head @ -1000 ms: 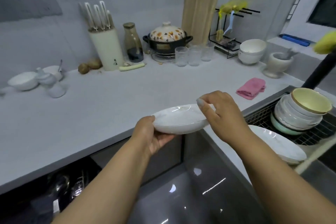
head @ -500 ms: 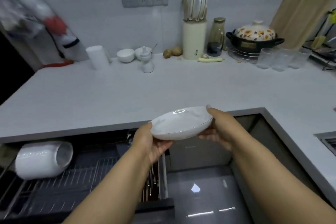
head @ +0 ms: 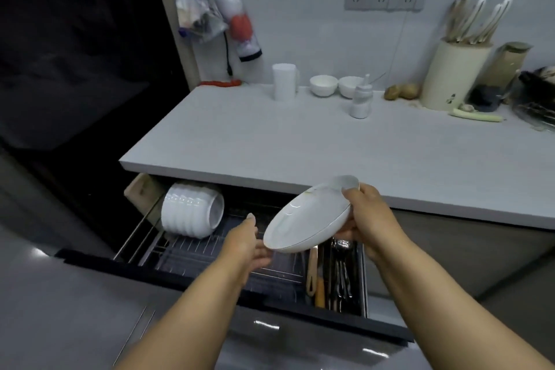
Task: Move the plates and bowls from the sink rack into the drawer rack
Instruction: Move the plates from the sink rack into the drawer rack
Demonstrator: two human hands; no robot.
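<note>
**Plate held over the open drawer rack**

My right hand [head: 368, 219] has its fingers curled round the upper rim of the white plate [head: 309, 216], which tilts down toward 7 o'clock. My left hand [head: 249, 242] is relaxed, fingers straight, touching the plate's low edge from under. Below sits the drawer rack [head: 210, 252], with stacked white bowls [head: 190, 210] on their side at 10 o'clock and cutlery [head: 338, 273] at 5.

Two bare forearms, no sleeves, left hand [head: 250, 242], right hand [head: 368, 216], no jewellery seen
</note>
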